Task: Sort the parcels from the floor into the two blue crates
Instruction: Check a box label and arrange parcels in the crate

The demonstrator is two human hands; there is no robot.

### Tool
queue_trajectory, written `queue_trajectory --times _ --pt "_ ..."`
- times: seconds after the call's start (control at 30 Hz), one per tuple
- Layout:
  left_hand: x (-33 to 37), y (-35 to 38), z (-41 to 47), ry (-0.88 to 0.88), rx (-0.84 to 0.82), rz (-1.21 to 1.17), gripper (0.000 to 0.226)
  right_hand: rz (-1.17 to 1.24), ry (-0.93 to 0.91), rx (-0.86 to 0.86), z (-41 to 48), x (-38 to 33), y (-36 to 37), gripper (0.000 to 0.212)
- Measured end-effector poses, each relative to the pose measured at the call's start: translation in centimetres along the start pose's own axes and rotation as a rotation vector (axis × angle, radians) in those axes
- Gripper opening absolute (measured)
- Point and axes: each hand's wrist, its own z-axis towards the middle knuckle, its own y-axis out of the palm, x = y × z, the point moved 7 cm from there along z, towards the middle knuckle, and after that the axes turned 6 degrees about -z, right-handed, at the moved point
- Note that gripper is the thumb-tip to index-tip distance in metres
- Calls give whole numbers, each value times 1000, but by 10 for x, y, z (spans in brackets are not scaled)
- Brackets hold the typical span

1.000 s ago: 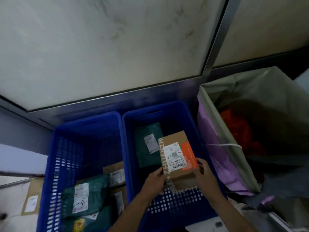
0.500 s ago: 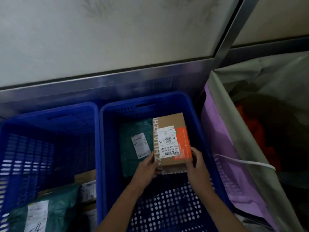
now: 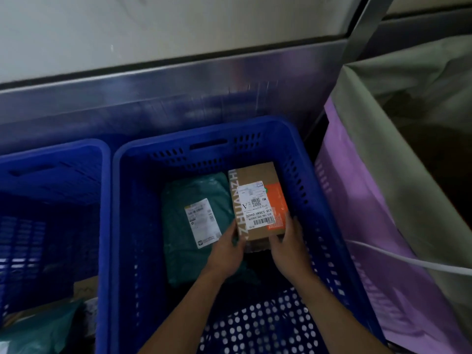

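Two blue crates sat side by side: left crate [image 3: 51, 169] at 9 o'clock, right crate [image 3: 204, 132] at centre. A purple-and-grey sack [image 3: 344, 200] stood at 3 o'clock. In the right crate a green mailer [image 3: 184, 241] lay flat. Just beside it, toward 1 o'clock, was a cardboard box [image 3: 258, 200], label up, prob. so the barcode reads. The left hand [image 3: 224, 251] and right hand [image 3: 288, 249] each gripped a near corner, likely to set it level. Couldn't tell if it rested on the crate floor.
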Motion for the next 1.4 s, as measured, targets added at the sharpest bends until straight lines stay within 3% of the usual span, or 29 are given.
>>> queue_trajectory --times 0.17,0.27,0.37,0.43,0.53,0.63,0.83,1.1,1.4 --pt "-1 13 17 65 45 388 76 -275 -28 -46 7 11 23 69" --pt "-1 13 23 141 32 502 90 -417 -68 22 0 14 23 65" --pt "-3 16 27 260 2 623 68 -509 -54 38 -9 14 26 59" --pt "-9 18 32 312 9 699 56 -490 -114 -71 -13 14 43 60" --pt "-18 25 39 329 -5 850 70 -413 -247 -238 -8 11 70 67" --pt "-14 27 42 369 35 946 72 -406 -328 -256 11 0 76 73" --pt "-5 10 63 271 145 926 75 -458 -309 -214 29 -11 65 63" --pt "-9 6 57 139 -9 701 98 -373 -156 -333 -8 1 59 69" --pt "38 -28 -44 90 -23 619 77 -290 -137 -368 -89 -32 14 63"
